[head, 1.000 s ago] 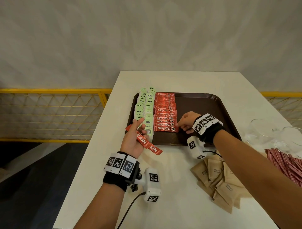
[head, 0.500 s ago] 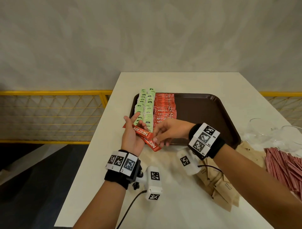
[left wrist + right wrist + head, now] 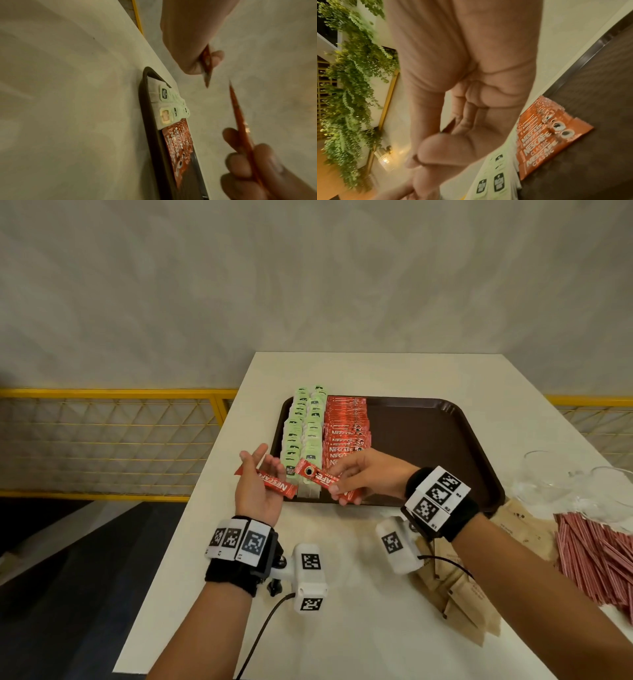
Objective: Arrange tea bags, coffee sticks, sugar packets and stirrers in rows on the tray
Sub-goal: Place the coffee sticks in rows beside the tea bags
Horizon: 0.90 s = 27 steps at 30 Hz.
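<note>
A dark brown tray [image 3: 428, 440] holds two rows of green tea bags [image 3: 305, 433] and a row of red coffee sticks [image 3: 346, 433] at its left side. My left hand [image 3: 263, 470] is palm up over the tray's near-left corner, holding one red coffee stick [image 3: 270, 482] across its palm. Just to its right, my right hand [image 3: 337, 484] pinches a second coffee stick [image 3: 322, 477] above the tray's front edge. The two sticks are apart in the left wrist view: the left hand's stick [image 3: 206, 60] and the right hand's stick [image 3: 240, 121]. The tray's right half is bare.
Brown sugar packets [image 3: 459, 594] lie in a loose pile on the white table [image 3: 342, 638], under my right forearm. Red stirrers [image 3: 599, 556] are heaped at the right edge, with clear glass cups [image 3: 565, 484] behind them. A yellow railing [image 3: 102, 440] stands left of the table.
My right hand left the coffee row on the tray, came to the left hand, and took one stick from it. The two sticks are now separated, one in each hand.
</note>
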Each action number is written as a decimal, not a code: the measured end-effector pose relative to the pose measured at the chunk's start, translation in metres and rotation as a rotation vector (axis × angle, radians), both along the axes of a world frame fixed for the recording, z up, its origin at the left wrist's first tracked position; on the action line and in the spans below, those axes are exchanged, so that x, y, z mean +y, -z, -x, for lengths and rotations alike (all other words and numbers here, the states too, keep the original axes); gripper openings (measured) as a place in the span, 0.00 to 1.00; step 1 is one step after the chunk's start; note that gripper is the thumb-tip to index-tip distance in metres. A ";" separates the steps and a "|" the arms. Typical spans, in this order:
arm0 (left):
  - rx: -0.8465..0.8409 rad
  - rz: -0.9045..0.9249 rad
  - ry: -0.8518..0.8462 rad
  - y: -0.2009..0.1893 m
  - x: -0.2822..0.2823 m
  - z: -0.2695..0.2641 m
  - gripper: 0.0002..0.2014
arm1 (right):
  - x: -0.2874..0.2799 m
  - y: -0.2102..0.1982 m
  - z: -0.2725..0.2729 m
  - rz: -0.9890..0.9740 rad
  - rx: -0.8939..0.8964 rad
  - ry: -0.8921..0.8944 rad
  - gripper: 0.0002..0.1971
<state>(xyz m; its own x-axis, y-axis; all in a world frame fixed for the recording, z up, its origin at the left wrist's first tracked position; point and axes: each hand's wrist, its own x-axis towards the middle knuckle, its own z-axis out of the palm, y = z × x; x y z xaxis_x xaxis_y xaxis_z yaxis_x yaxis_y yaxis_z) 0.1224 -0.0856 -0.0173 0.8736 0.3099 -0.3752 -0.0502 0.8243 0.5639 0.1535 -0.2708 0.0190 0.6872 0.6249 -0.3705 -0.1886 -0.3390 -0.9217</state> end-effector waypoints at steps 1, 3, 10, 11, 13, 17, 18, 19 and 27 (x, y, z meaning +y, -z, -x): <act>0.014 -0.017 0.055 0.002 0.000 0.001 0.14 | -0.003 -0.001 -0.001 0.001 -0.007 0.021 0.07; 0.027 -0.088 0.212 0.003 -0.004 0.003 0.08 | -0.008 -0.002 -0.002 0.003 -0.027 0.035 0.06; -0.018 -0.210 0.424 0.005 -0.024 0.007 0.17 | -0.011 -0.004 -0.007 -0.033 -0.067 0.056 0.07; -0.015 -0.201 0.410 0.005 -0.023 0.006 0.16 | -0.013 -0.003 -0.007 -0.057 -0.049 0.081 0.08; -0.005 -0.195 0.402 0.004 -0.020 0.004 0.15 | -0.016 0.000 -0.009 -0.115 -0.010 0.154 0.09; 0.059 -0.306 0.499 0.004 -0.021 0.008 0.14 | -0.014 0.003 -0.013 -0.327 0.033 0.398 0.06; 0.071 -0.342 0.531 0.005 -0.024 0.009 0.13 | -0.012 0.003 -0.014 -0.387 0.049 0.448 0.06; 0.079 -0.365 0.549 0.005 -0.028 0.011 0.12 | -0.009 0.003 -0.014 -0.421 0.051 0.468 0.04; 0.078 -0.388 0.482 0.006 -0.031 0.009 0.13 | 0.007 0.004 -0.008 -0.198 -0.124 0.297 0.06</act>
<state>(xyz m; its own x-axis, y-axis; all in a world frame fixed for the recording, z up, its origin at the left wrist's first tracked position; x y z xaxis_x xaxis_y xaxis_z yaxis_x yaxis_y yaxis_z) 0.1130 -0.1168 -0.0232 0.9239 0.0141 -0.3823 0.3296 0.4783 0.8140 0.1615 -0.2641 0.0147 0.8813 0.4429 -0.1650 -0.1348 -0.0992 -0.9859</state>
